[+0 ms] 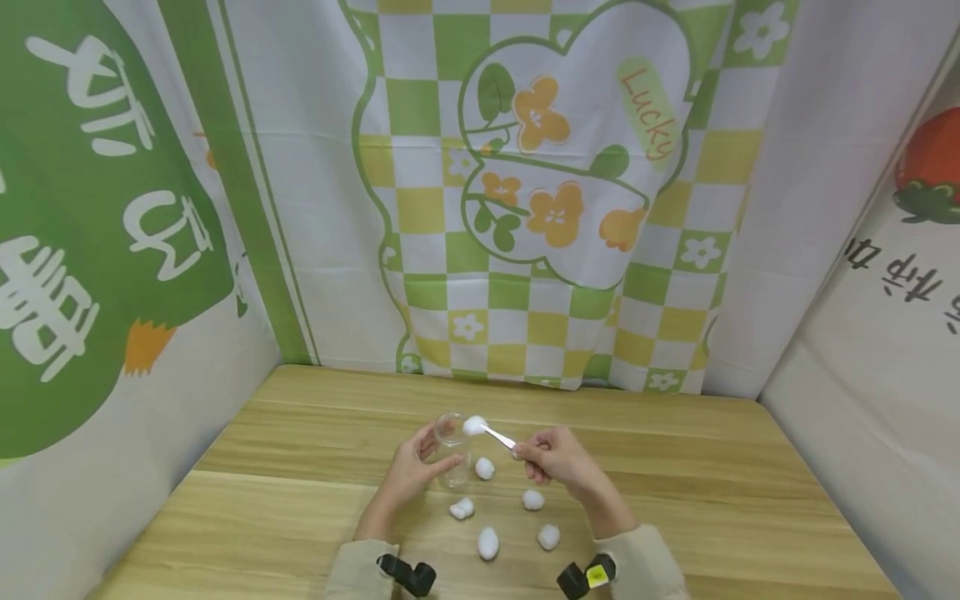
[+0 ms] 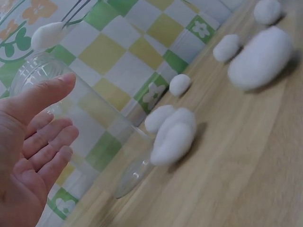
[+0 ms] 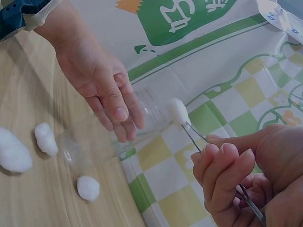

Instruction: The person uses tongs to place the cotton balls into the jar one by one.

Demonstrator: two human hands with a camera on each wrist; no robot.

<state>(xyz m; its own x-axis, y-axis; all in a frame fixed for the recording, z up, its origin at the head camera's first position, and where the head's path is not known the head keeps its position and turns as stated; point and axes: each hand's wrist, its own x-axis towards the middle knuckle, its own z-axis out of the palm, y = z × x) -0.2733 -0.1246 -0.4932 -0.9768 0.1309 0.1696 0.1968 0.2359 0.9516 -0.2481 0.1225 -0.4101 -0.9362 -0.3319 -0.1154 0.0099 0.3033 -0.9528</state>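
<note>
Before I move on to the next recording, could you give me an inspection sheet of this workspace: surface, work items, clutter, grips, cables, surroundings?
Surface: wood-grain table.
Work items: clear jar, mouth uncovered, no cotton seen inside; tweezers holding one cotton ball at the jar's mouth, not inside; six loose cotton balls on the table.
Clutter: nothing seen.
Grips: the left grip holds the jar; the right grip pinches the tweezers; black wrist devices on both wrists.
Cables: nothing seen.
Surroundings: checked, flowered hanging cloth behind the table; printed side drapes to left and right.
</note>
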